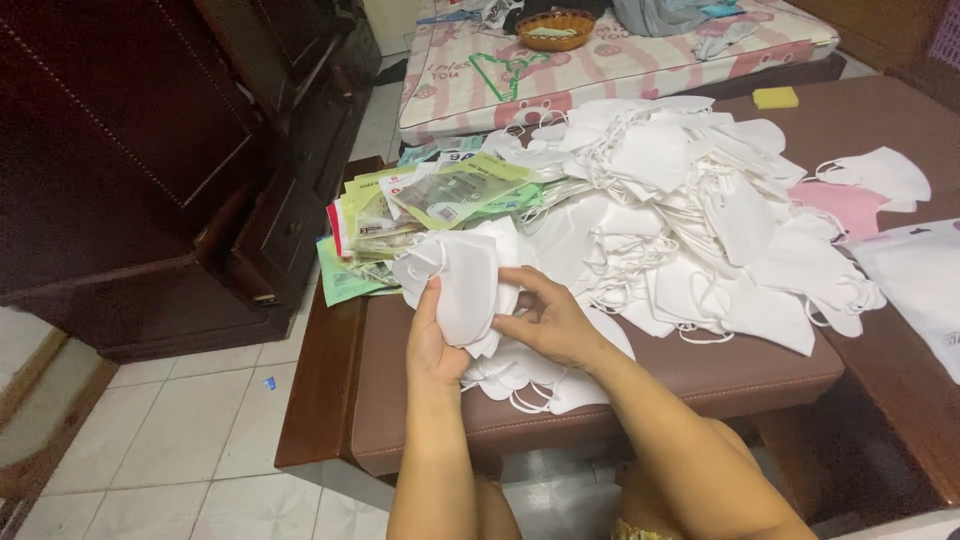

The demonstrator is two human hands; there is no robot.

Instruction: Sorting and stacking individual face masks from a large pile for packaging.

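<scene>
My left hand (432,340) grips a small stack of white face masks (465,280) from the left side. My right hand (545,318) pinches the same stack from the right, fingers curled against it. Both hands hover over a few more white masks (545,385) lying on the brown padded bench (700,375). A large heap of loose white masks (700,215) with ear loops spreads across the bench to the right. One pink mask (850,205) lies at the heap's right edge.
A pile of green and clear plastic packets (420,215) lies at the bench's left end. A dark wooden cabinet (170,150) stands at left on a tiled floor (190,440). Behind lies a pink patterned mattress (600,65) with a woven basket (555,28) and green hanger (505,70). A yellow sponge (775,97) sits far right.
</scene>
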